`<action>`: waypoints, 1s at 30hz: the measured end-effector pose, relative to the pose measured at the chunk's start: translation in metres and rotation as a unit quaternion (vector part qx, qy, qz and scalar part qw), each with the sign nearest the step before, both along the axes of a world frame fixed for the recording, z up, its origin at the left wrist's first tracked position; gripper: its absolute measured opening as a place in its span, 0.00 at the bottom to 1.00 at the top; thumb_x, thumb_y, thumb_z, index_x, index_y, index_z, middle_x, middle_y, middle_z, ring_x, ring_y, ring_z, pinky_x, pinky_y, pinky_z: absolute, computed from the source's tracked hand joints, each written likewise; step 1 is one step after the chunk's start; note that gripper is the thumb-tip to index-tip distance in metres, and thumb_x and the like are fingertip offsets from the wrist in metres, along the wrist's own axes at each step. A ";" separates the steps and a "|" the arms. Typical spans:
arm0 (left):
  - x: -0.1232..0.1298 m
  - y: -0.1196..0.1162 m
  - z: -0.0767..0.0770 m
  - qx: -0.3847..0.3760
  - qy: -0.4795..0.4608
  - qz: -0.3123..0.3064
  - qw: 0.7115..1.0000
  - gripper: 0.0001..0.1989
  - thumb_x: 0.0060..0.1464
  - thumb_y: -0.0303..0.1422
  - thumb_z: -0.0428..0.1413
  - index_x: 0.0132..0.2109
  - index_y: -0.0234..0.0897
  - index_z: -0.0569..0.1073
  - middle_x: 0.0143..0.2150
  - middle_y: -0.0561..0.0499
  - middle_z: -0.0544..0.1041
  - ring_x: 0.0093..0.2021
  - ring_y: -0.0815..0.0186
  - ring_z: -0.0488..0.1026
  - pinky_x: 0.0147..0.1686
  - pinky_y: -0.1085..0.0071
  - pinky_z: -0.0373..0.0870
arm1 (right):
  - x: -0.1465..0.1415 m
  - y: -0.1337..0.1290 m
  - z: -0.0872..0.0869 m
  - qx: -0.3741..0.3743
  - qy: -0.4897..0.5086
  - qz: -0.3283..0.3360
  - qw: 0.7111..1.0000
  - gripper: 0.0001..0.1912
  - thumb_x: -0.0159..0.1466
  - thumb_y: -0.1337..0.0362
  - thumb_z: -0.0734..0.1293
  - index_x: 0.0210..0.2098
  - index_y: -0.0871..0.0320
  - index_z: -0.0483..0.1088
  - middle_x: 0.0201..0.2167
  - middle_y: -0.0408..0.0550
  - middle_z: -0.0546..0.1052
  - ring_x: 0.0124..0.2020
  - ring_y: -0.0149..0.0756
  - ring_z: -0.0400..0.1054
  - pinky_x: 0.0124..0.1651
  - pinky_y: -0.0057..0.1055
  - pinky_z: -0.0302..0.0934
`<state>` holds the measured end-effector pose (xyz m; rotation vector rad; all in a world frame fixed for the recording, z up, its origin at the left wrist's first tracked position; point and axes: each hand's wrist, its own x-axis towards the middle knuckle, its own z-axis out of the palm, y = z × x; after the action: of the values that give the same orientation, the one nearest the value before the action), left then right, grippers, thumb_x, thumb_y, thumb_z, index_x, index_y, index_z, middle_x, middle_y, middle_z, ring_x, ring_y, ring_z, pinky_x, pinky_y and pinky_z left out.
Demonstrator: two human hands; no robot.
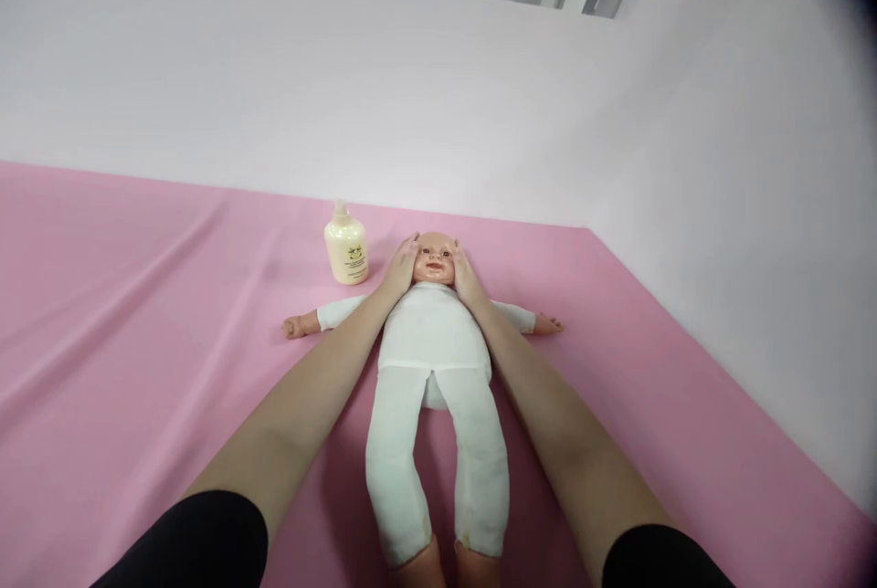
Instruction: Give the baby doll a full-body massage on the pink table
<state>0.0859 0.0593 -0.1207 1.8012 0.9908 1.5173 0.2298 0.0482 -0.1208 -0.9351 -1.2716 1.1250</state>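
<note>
A baby doll with a white cloth body lies on its back, its arms spread to both sides and its legs pointing toward me. My left hand rests along the left side of the doll's head, fingers stretched out. Against the opposite side of the head lies my right hand, also with extended fingers. Both palms touch the head, and parts of the fingers are hidden beside it. Neither hand wraps around anything. Left of the head stands a pale yellow pump bottle, upright and apart from my left hand.
A pink sheet with a few folds covers the surface under the doll. White walls rise behind it and on the right. Ceiling lights and a glass-like strip show above the back wall.
</note>
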 end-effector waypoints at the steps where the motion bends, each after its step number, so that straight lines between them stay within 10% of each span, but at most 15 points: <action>1: -0.003 -0.002 0.000 0.007 0.015 0.008 1.000 0.32 0.60 0.52 0.40 0.61 0.33 0.62 0.63 0.38 0.63 0.64 0.54 0.57 0.64 0.52 0.51 | 0.003 -0.003 0.001 0.006 -0.021 -0.015 1.000 0.40 0.59 0.43 0.61 0.66 0.53 0.50 0.66 0.44 0.55 0.67 0.35 0.47 0.69 0.38 0.38; 30: -0.006 -0.007 0.002 0.044 0.062 0.006 0.997 0.31 0.58 0.50 0.47 0.63 0.37 0.59 0.64 0.40 0.60 0.64 0.55 0.56 0.64 0.54 0.50 | 0.009 0.003 -0.008 -0.005 -0.048 -0.021 0.999 0.43 0.58 0.48 0.66 0.67 0.51 0.46 0.68 0.40 0.51 0.68 0.33 0.44 0.70 0.37 0.36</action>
<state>0.0803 0.0523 -0.1184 1.9759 1.0076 1.4927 0.2392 0.0516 -0.1283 -1.0298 -1.3192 1.0662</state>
